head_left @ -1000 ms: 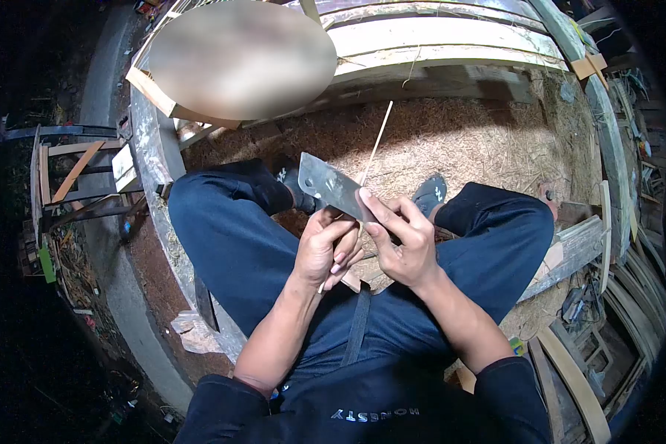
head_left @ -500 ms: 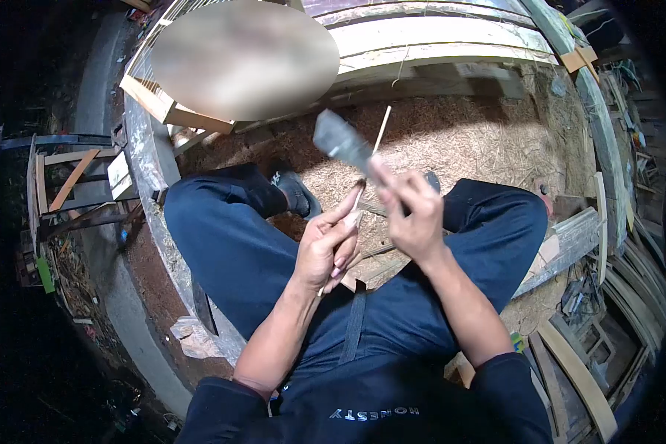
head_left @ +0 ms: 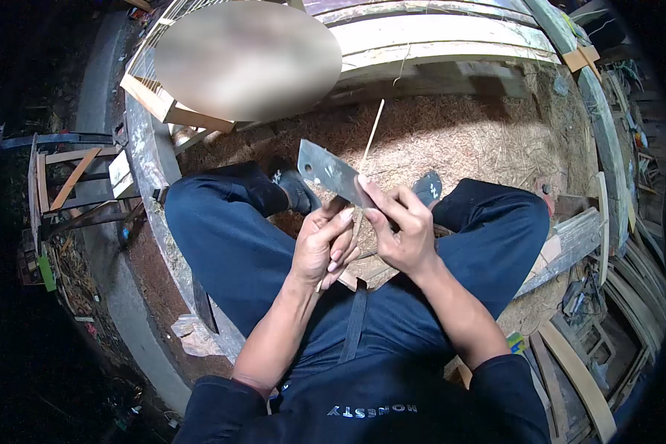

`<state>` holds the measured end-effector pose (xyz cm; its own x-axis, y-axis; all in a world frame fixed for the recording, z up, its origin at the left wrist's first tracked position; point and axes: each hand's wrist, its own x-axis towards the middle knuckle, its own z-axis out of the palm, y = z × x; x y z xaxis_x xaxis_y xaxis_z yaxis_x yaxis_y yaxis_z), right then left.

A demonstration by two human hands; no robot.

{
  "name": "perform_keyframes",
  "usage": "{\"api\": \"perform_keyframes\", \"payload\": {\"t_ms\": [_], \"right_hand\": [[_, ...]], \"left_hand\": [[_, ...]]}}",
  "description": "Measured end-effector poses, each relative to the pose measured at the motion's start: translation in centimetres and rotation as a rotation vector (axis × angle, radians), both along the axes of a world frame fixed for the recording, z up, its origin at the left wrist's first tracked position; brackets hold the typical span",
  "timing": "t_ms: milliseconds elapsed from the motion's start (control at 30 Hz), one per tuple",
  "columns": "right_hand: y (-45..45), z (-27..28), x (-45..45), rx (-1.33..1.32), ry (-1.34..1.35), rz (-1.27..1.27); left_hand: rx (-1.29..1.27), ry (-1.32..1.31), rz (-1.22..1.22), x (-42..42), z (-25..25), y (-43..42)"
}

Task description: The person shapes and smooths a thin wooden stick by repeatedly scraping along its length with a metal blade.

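Note:
My right hand (head_left: 405,233) is closed around a broad, flat knife (head_left: 331,169), its grey blade pointing up and left, with a round hole near the end. The knife's handle is hidden by my fingers. My left hand (head_left: 321,248) is wrapped round a thin wooden stick (head_left: 374,132), whose lower end pokes out beneath the palm. The stick rises past the blade toward the far side. Both hands are close together between my bent knees, and the blade lies across the stick; I cannot tell whether it touches.
Straw-coloured shavings (head_left: 481,144) cover the ground ahead. A slatted wooden frame (head_left: 144,96) stands at the upper left beside a blurred patch. Long pale boards (head_left: 444,33) run across the back. Curved wooden strips (head_left: 581,377) and scraps lie at the right.
The knife has come down and toward me, its blade turning flatter and closer to my left hand. The stick's upper end has shifted slightly left.

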<state>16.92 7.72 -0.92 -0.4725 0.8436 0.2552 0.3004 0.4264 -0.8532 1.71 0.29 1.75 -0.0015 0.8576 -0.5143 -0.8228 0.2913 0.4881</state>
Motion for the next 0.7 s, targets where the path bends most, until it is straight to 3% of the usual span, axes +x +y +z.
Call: {"api": "perform_keyframes", "payload": {"t_ms": [400, 567, 700], "right_hand": [[0.6, -0.4, -0.6, 0.040, -0.065, -0.029], [3.2, -0.9, 0.2, 0.091, -0.063, -0.151], [0.1, -0.3, -0.1, 0.024, -0.016, 0.034]], "left_hand": [[-0.021, 0.009, 0.001, -0.3, -0.6, 0.4], [0.006, 0.036, -0.058, 0.2, 0.7, -0.2], [-0.005, 0.062, 0.008, -0.3, -0.7, -0.2]]}}
